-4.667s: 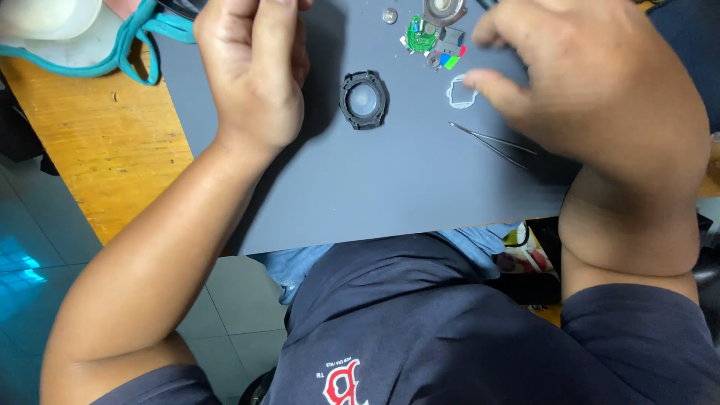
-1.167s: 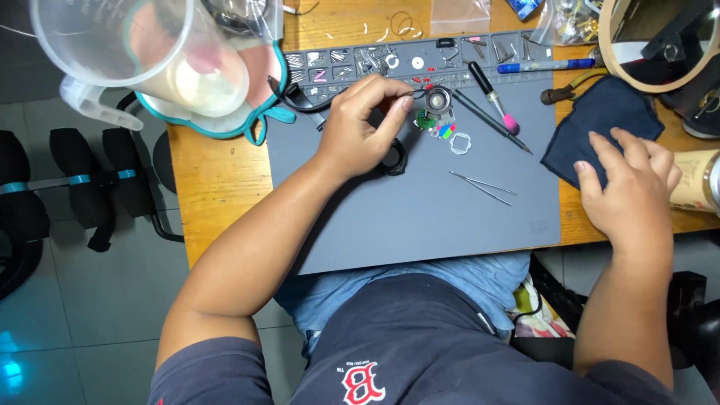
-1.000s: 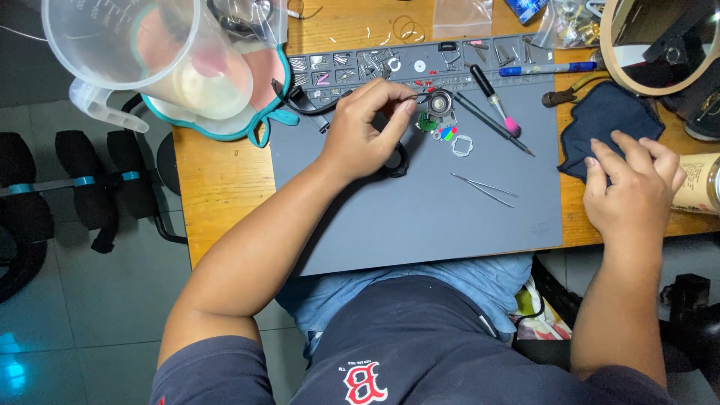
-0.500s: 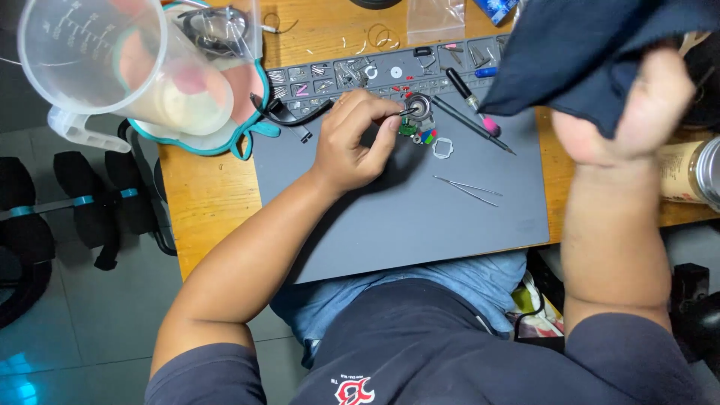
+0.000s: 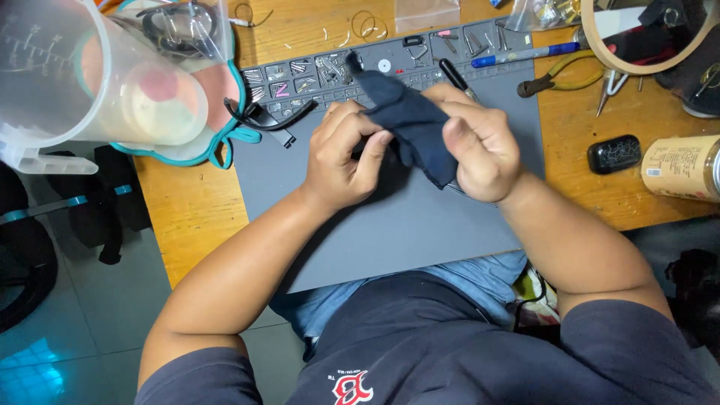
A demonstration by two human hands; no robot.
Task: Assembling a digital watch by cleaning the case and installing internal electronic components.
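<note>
While over the grey mat (image 5: 390, 232), both hands' (image 5: 480, 146) grip on dark cloth (image 5: 409, 120).

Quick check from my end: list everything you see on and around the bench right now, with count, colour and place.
cloth: one, dark blue, pinched between both hands
work mat: one, grey, middle of wooden bench
parts tray: one, grey, mat's far edge, small metal bits inside
measuring jug: one, clear, far left
pen: one, blue, beyond the mat
pliers: one, yellow-handled, far right
small case: one, black, right
can: one, tan, right edge
left hand: gripping cloth
right hand: gripping cloth
</note>
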